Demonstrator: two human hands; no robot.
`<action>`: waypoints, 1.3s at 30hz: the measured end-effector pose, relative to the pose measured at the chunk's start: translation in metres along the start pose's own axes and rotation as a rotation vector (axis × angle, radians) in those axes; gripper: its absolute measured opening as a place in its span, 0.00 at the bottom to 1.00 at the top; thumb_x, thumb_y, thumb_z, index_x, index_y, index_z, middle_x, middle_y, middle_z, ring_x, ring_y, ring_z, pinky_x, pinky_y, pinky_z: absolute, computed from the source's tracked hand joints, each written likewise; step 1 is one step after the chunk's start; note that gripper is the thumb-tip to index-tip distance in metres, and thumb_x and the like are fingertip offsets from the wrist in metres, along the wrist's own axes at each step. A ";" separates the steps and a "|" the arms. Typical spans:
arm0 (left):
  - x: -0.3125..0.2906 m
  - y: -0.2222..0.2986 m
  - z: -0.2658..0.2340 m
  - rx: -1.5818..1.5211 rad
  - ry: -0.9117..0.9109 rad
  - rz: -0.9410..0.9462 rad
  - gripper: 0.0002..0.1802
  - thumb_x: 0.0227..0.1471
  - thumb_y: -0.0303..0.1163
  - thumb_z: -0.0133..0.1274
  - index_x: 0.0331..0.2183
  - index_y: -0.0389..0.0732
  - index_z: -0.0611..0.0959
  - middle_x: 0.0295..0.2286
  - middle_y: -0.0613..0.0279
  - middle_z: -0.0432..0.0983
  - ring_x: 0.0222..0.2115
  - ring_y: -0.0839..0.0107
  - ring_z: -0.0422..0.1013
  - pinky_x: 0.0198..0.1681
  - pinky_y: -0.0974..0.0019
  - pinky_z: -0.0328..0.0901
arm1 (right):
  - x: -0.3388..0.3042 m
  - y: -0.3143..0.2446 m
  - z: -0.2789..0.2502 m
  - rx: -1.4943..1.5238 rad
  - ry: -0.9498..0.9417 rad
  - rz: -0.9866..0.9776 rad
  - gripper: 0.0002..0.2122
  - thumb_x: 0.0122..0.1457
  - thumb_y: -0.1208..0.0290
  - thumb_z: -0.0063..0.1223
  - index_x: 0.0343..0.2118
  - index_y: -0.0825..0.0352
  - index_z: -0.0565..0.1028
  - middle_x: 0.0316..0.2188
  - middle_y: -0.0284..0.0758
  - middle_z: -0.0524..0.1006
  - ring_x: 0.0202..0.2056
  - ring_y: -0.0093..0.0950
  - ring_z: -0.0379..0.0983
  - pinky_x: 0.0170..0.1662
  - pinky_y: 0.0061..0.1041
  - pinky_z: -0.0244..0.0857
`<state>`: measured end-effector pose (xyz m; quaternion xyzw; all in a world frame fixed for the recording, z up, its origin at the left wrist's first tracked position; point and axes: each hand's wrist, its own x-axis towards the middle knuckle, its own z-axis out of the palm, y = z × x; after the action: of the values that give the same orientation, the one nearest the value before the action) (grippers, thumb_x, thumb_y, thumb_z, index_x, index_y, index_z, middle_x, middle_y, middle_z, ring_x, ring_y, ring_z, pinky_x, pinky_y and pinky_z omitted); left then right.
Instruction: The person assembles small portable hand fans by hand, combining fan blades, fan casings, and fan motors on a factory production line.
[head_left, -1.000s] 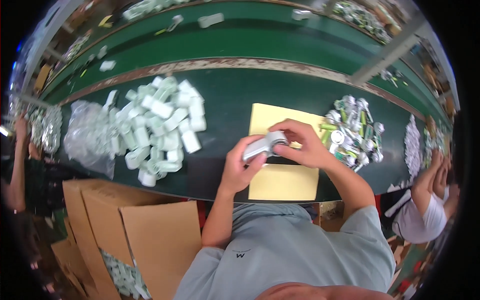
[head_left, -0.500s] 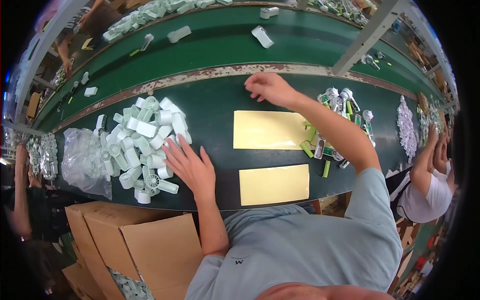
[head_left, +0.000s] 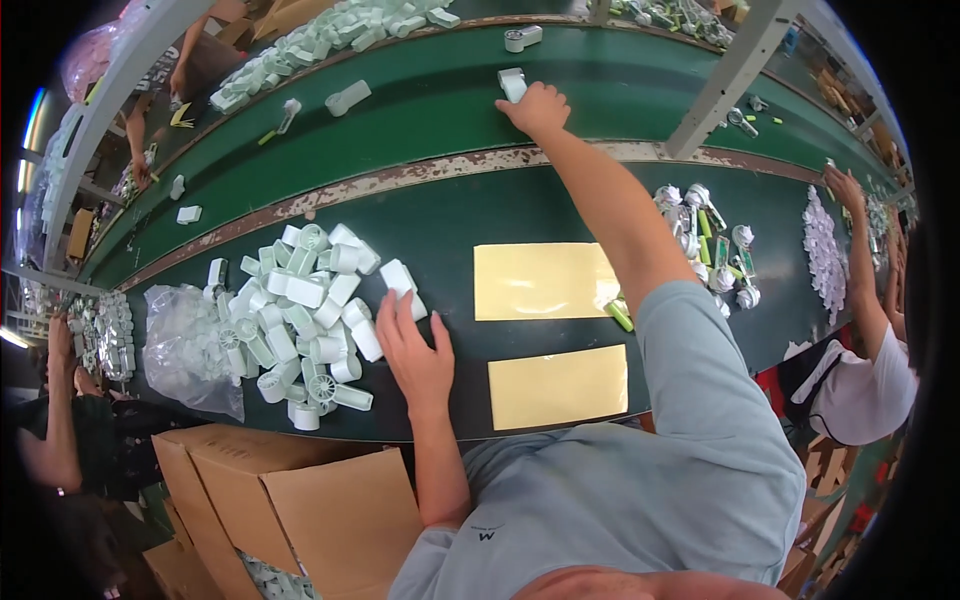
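My right hand (head_left: 541,111) reaches across to the green belt, its fingers curled over the lower end of a pale handheld-fan housing (head_left: 511,82). The fingertips are partly hidden there. On the near table, my left hand (head_left: 418,362) has its fingers apart, their tips touching a pale green plastic housing (head_left: 398,276) at the right edge of a heap. That heap of pale green fan housings (head_left: 305,290) lies to the left of my hand. Two yellow sheets (head_left: 545,280) lie between my arms, one nearer me than the other.
Behind my right forearm sit fan assemblies with green battery cells (head_left: 705,230). A clear plastic bag of parts (head_left: 185,350) flanks the heap. An open cardboard box (head_left: 340,510) stands below the table. A metal post (head_left: 735,80) rises by the belt. Other people work at both sides.
My right hand has moved forward from the table edge onto the belt, reaching the fan housing. My left hand has moved slightly right, and a housing now lies by its fingertips at the heap's edge.
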<state>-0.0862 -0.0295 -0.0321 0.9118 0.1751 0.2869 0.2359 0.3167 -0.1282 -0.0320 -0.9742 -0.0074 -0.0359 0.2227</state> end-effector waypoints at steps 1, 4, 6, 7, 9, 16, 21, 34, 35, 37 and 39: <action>0.000 -0.001 0.002 -0.020 0.017 0.010 0.24 0.53 0.26 0.55 0.51 0.32 0.72 0.53 0.42 0.65 0.54 0.43 0.62 0.57 0.49 0.59 | -0.001 -0.003 0.005 -0.020 0.064 0.011 0.34 0.47 0.44 0.64 0.50 0.68 0.71 0.51 0.44 0.72 0.54 0.42 0.67 0.55 0.43 0.62; -0.002 -0.002 0.005 -0.077 0.024 0.010 0.23 0.52 0.25 0.55 0.51 0.33 0.73 0.52 0.43 0.65 0.53 0.44 0.63 0.57 0.49 0.60 | 0.007 0.002 0.015 -0.029 0.114 0.016 0.31 0.48 0.47 0.64 0.50 0.66 0.72 0.51 0.42 0.72 0.54 0.42 0.67 0.55 0.43 0.61; -0.001 -0.002 0.005 -0.090 0.027 0.023 0.22 0.52 0.25 0.54 0.50 0.33 0.73 0.52 0.44 0.65 0.53 0.44 0.63 0.56 0.49 0.60 | 0.009 0.007 0.013 -0.026 0.121 0.000 0.28 0.48 0.51 0.65 0.47 0.65 0.75 0.49 0.42 0.73 0.53 0.42 0.68 0.54 0.44 0.62; 0.000 -0.002 0.005 -0.088 0.022 0.018 0.22 0.52 0.24 0.54 0.50 0.33 0.73 0.53 0.43 0.65 0.53 0.44 0.62 0.57 0.50 0.60 | 0.009 0.006 0.011 -0.026 0.115 -0.011 0.28 0.48 0.51 0.65 0.47 0.65 0.75 0.49 0.42 0.73 0.53 0.42 0.68 0.54 0.44 0.62; -0.002 -0.004 0.004 -0.093 0.023 0.000 0.22 0.52 0.25 0.54 0.50 0.34 0.73 0.53 0.43 0.64 0.54 0.44 0.62 0.57 0.50 0.60 | 0.008 0.009 0.007 -0.021 0.067 -0.058 0.25 0.47 0.52 0.66 0.45 0.64 0.78 0.49 0.40 0.73 0.51 0.40 0.70 0.53 0.44 0.63; -0.001 -0.003 0.000 -0.150 -0.012 -0.058 0.26 0.53 0.25 0.54 0.54 0.34 0.71 0.56 0.40 0.59 0.56 0.43 0.61 0.58 0.51 0.60 | -0.017 0.021 0.001 0.030 0.220 -0.348 0.20 0.46 0.62 0.66 0.44 0.61 0.79 0.46 0.35 0.73 0.50 0.38 0.69 0.49 0.42 0.64; -0.003 -0.004 -0.001 -0.172 -0.017 -0.075 0.26 0.54 0.24 0.54 0.55 0.33 0.70 0.56 0.39 0.59 0.56 0.43 0.60 0.58 0.51 0.60 | -0.047 0.015 -0.022 -0.003 0.451 -0.948 0.23 0.47 0.71 0.63 0.49 0.61 0.74 0.47 0.32 0.71 0.47 0.33 0.69 0.46 0.36 0.64; 0.001 -0.002 0.003 -0.169 -0.034 -0.045 0.28 0.54 0.25 0.54 0.56 0.34 0.69 0.56 0.37 0.58 0.56 0.41 0.60 0.58 0.51 0.60 | -0.100 -0.004 -0.075 0.147 0.521 -1.361 0.26 0.47 0.75 0.62 0.53 0.63 0.72 0.42 0.35 0.75 0.40 0.34 0.74 0.43 0.31 0.69; 0.002 -0.001 0.003 -0.155 -0.043 -0.047 0.29 0.54 0.25 0.54 0.57 0.35 0.68 0.57 0.37 0.57 0.56 0.40 0.60 0.59 0.51 0.60 | -0.100 -0.001 -0.074 0.143 0.416 -1.204 0.29 0.48 0.73 0.63 0.56 0.64 0.69 0.42 0.36 0.75 0.40 0.36 0.74 0.43 0.32 0.69; 0.001 0.000 0.003 -0.152 -0.059 -0.036 0.31 0.54 0.25 0.54 0.59 0.39 0.68 0.58 0.36 0.56 0.58 0.40 0.58 0.60 0.51 0.58 | -0.089 0.004 -0.058 0.331 0.194 -0.881 0.34 0.50 0.68 0.66 0.60 0.67 0.64 0.42 0.42 0.75 0.41 0.43 0.74 0.44 0.36 0.70; -0.003 -0.001 0.001 -0.106 -0.057 -0.025 0.28 0.55 0.26 0.56 0.58 0.42 0.72 0.57 0.35 0.57 0.58 0.39 0.58 0.60 0.51 0.57 | -0.049 0.016 -0.020 0.426 0.120 -0.617 0.36 0.48 0.61 0.68 0.57 0.74 0.64 0.43 0.53 0.76 0.45 0.49 0.74 0.49 0.43 0.69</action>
<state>-0.0882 -0.0304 -0.0352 0.9036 0.1641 0.2666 0.2924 0.2670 -0.1509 -0.0244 -0.8542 -0.2948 -0.1558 0.3991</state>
